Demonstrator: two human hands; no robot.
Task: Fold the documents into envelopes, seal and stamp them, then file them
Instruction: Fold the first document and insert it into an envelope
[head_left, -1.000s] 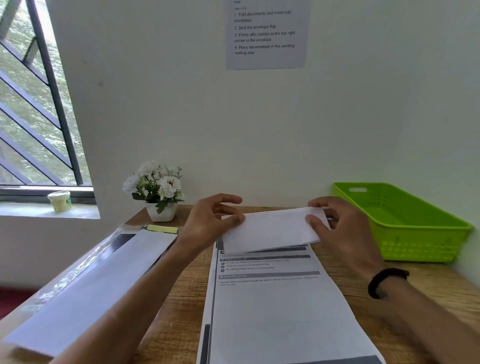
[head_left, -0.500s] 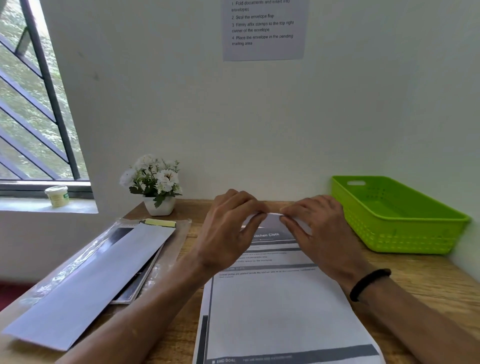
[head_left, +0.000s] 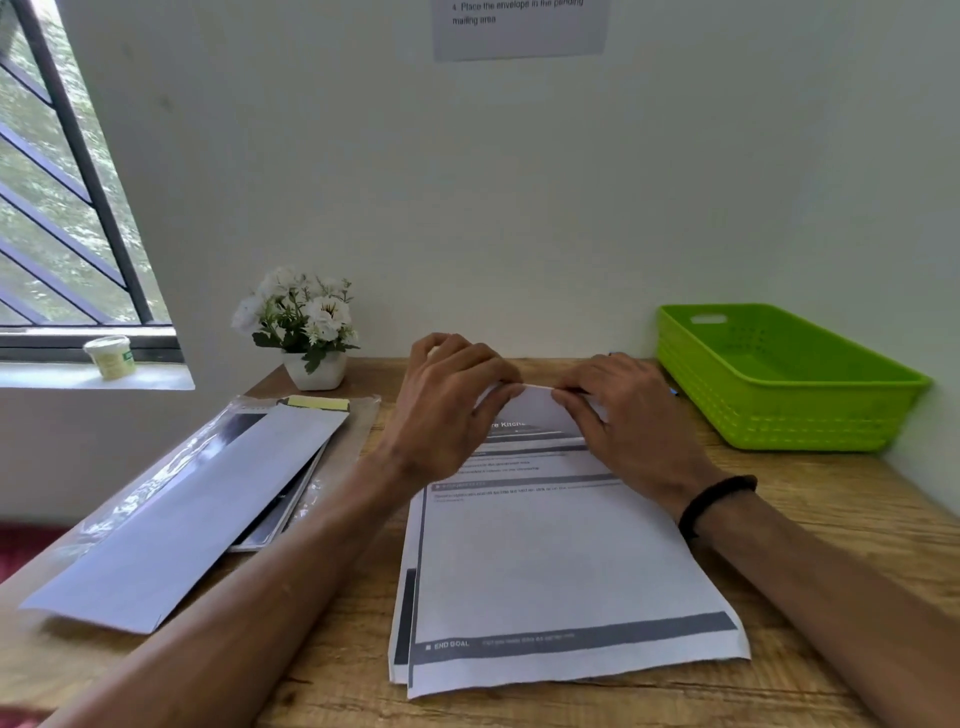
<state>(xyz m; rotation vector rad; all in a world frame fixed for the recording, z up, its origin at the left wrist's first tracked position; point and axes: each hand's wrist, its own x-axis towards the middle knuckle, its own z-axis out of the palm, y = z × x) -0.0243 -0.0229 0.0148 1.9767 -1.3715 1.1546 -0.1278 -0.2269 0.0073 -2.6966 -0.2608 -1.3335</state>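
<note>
Head view shows us writing first: the notice taped to the wall, cut off at the top, reads "4. Place the envelope in the pending mailing area". On the printed sheet lying on top of the stack before us, the bottom band says "END GOAL", and near the top we can make out "Kitch" beside the left thumb; the smaller lines are too blurred to read.

Around it, on the wooden desk, a long white envelope lies at an angle to the left, resting on a clear plastic sleeve with darker papers under it and a yellow strip at its far end. A small white pot of white flowers stands against the wall behind it. A little tub sits on the window sill. A green plastic basket sits at the right, well apart from the sheet, with nothing between.

Our left hand and right hand meet at the far edge of the sheet, which is turned up and over toward us. Both hands curl inward, fingertips pinching the folded paper edge between them. A black band circles the right wrist. Both forearms reach in over the desk.
</note>
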